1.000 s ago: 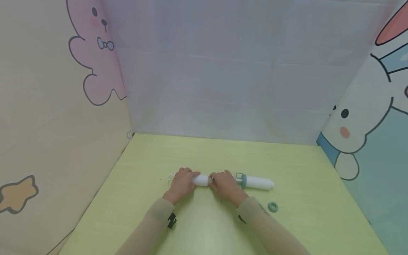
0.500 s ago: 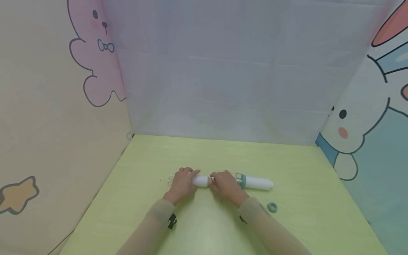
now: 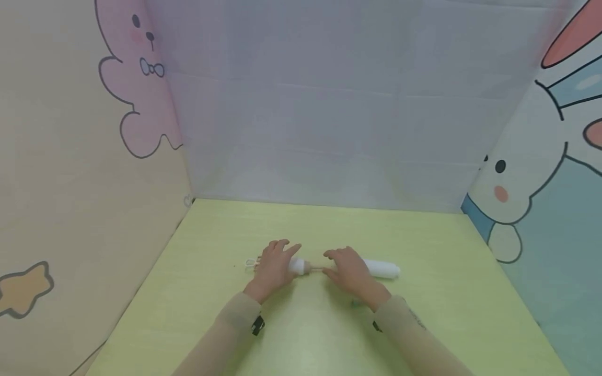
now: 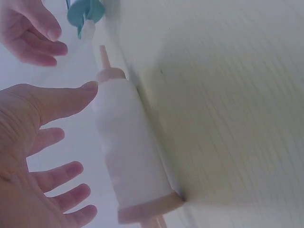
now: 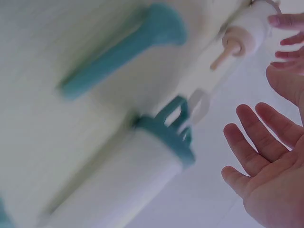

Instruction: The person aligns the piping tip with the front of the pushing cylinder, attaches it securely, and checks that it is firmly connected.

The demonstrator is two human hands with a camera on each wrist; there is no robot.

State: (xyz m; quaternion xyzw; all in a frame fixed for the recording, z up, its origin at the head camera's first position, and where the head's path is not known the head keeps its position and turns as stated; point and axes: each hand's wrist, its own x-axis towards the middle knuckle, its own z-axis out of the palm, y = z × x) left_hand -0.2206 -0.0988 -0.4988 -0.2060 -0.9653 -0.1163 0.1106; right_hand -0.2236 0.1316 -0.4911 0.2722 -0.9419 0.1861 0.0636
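Observation:
My left hand [image 3: 274,266] is beside a white barrel [image 4: 130,147] lying on the table, with a beige collar at each end and a thin beige nozzle [image 5: 227,53]. In the left wrist view its fingers are spread and the thumb tip is near the nozzle end; whether it touches I cannot tell. To the right, my right hand [image 3: 350,271] hovers with fingers apart and nothing in them. Past it lies a second white barrel [image 3: 383,269], with a teal looped collar [image 5: 166,140]. Nearby is a teal funnel-shaped nozzle [image 5: 126,52], mostly hidden in the head view.
All lies on a pale yellow-green table [image 3: 301,339]. A grey-white cloth wall [image 3: 301,104] stands at the back, with cartoon-printed walls at both sides. A bit of another teal piece [image 5: 4,216] shows at the right wrist view's corner.
My right hand has let go of the nozzle end and moved right, uncovering the beige nozzle. My left hand has loosened and lifted its fingers. The right sleeve now covers the teal ring.

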